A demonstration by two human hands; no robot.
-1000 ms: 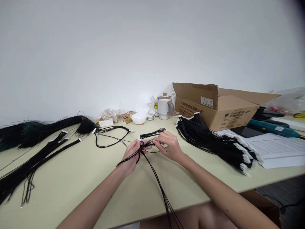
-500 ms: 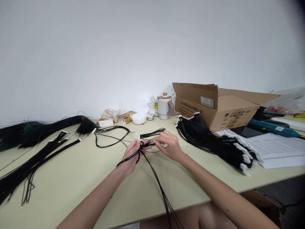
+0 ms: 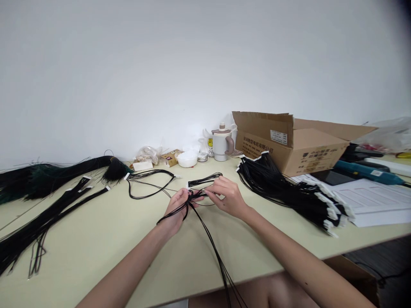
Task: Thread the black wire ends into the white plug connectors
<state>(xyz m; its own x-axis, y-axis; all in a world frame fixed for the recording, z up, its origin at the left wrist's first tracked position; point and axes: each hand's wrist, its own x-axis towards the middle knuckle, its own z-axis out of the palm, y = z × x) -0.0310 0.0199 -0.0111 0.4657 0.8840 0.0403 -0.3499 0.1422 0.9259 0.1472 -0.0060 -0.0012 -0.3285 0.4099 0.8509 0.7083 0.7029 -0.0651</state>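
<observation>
Between my hands, above the middle of the table, is a black wire harness [image 3: 210,237] with a white connector [image 3: 187,185]. My left hand [image 3: 176,209] is closed on the harness near that connector, and wires loop over its wrist. Several loose wires hang from it past the table's front edge. My right hand [image 3: 228,196] pinches wires of the same harness between thumb and fingers, just right of the left hand. Behind them lies a looped black harness [image 3: 150,173] with white ends. Small details between the fingertips are hidden.
Bundles of black wires [image 3: 48,218] lie at left, beside a dark green and black wire bunch [image 3: 64,175]. At right lies a pile of finished-looking harnesses [image 3: 282,192] with white connectors. An open cardboard box [image 3: 314,149], a mug [image 3: 221,145], a white bowl [image 3: 187,159] and papers [image 3: 379,201] stand or lie behind.
Both hands stay almost in place. My right hand has shifted very slightly left with the wires; the surroundings look the same.
</observation>
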